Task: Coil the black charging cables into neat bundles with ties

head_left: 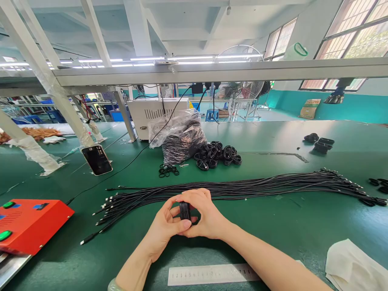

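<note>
Both my hands hold a small, tight coil of black cable (184,211) between them, just above the green workbench (303,226). My left hand (165,226) pinches it from the lower left, and my right hand (204,214) wraps over it from the right. A long bundle of black cables (242,191) with metal-tipped connectors lies straight across the bench just beyond my hands. Part of the coil is hidden by my fingers.
A steel ruler (212,275) lies near my forearms, a white cloth (354,266) sits at the right, and a red box with green buttons (30,224) stands at the left. Beyond are coiled cables (216,155), a bagged cable heap (180,141), a phone (97,160) and a white machine (154,115).
</note>
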The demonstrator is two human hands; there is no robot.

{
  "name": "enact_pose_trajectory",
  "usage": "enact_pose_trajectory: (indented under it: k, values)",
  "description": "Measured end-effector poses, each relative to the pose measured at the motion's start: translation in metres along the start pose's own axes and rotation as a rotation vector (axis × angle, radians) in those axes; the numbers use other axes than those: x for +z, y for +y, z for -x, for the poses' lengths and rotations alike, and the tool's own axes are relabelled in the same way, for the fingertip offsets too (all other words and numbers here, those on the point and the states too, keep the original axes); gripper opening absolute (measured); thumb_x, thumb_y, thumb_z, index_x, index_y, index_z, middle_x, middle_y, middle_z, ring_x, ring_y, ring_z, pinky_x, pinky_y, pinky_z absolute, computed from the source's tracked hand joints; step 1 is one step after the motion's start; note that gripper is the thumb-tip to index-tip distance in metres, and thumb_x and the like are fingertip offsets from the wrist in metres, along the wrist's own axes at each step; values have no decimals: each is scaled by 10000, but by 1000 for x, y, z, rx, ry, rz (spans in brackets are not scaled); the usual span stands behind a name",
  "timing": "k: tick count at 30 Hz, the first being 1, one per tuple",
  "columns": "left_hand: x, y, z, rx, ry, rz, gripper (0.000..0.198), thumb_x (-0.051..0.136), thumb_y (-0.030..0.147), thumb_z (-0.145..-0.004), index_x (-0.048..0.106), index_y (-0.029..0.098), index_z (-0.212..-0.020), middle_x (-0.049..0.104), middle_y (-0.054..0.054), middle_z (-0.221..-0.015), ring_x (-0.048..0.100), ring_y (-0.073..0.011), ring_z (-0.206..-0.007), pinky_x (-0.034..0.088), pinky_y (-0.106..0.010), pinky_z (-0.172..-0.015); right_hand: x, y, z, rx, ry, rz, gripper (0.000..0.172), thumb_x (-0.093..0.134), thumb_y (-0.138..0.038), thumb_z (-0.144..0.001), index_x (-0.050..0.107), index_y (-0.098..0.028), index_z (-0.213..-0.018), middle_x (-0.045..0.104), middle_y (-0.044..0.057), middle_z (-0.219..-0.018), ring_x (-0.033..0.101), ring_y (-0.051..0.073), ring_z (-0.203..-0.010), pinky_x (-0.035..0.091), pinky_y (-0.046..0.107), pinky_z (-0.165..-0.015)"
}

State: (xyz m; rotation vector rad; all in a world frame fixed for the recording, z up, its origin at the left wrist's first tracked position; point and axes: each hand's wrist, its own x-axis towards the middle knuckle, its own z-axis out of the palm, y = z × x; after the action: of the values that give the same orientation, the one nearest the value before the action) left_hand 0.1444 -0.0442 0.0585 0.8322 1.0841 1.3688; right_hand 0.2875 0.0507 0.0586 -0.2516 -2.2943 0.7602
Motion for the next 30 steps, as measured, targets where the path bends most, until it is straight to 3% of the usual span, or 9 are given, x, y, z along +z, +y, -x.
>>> enact_pose_trajectory:
  k: [4, 8, 9, 15, 19, 23, 25, 28, 30]
  values:
    - [-2, 1, 1, -5, -60, 69, 521, 793, 247, -710, 574, 228, -1182, 670, -114, -1173, 687, -280, -991, 535, -361, -832, 0, -5, 0, 53, 5, 10, 722, 791, -245, -613, 492, -295, -1268, 610, 51, -1206, 512, 274, -1167, 273, 436, -1005]
    - [-6, 2, 2, -47, -73, 182, 319, 610, 324, -876, 619, 193, -1167, 707, -116, -1120, 689, -264, -991, 545, -362, -834, 3, -7, 2, 136, -28, -130, 1154, 877, -317, -545, 189, -324, -1471, 483, 100, -1364, 445, 302, -1235, 310, 468, -1024]
    - [-7, 3, 2, -46, -79, 218, 307, 575, 325, -898, 629, 179, -1163, 715, -118, -1107, 687, -263, -998, 541, -363, -851, 3, -7, 3, 162, -24, -183, 1197, 885, -307, -535, 151, -327, -1479, 448, 106, -1396, 446, 298, -1239, 321, 468, -1027]
    - [-11, 4, 0, -46, -115, 251, 282, 536, 303, -914, 663, 157, -1118, 723, -128, -1101, 700, -248, -955, 547, -282, -746, 1, -7, 3, 271, 48, -293, 836, 851, -247, -603, 427, -320, -1319, 521, 51, -1300, 473, 267, -1211, 369, 444, -1023]
    - [-10, 4, -2, 27, 51, 100, 342, 618, 339, -861, 614, 204, -1175, 729, -103, -1054, 704, -223, -893, 541, -292, -738, -1, -7, 2, 236, 93, -153, 802, 856, -289, -601, 448, -315, -1291, 536, 55, -1290, 464, 278, -1207, 350, 467, -1014]
    - [-4, 1, -3, 104, 116, -81, 761, 822, 268, -647, 477, 273, -1325, 684, -95, -1113, 697, -256, -914, 540, -362, -809, 1, -5, 1, 183, 49, -2, 717, 812, -233, -652, 462, -293, -1275, 560, 68, -1248, 464, 280, -1192, 325, 468, -999]
    - [0, -1, -4, 106, 126, -137, 874, 840, 256, -609, 410, 309, -1369, 658, -99, -1147, 702, -275, -899, 551, -394, -784, -1, -5, 0, 178, -7, 36, 718, 806, -221, -650, 465, -273, -1279, 535, 81, -1271, 451, 280, -1198, 317, 463, -999]
    - [1, -2, -3, 96, 124, -162, 844, 800, 298, -663, 370, 328, -1389, 659, -97, -1144, 707, -267, -884, 548, -404, -784, -9, -6, -2, 140, -114, 1, 786, 788, -189, -646, 416, -277, -1333, 481, 81, -1332, 426, 270, -1223, 298, 461, -1029]
    - [1, -2, -3, 100, 115, -150, 779, 782, 304, -687, 403, 314, -1368, 662, -99, -1153, 704, -261, -911, 526, -411, -843, -16, -6, -3, 152, -104, -47, 691, 680, -103, -700, 415, -273, -1316, 485, 69, -1318, 437, 243, -1211, 310, 452, -1033]
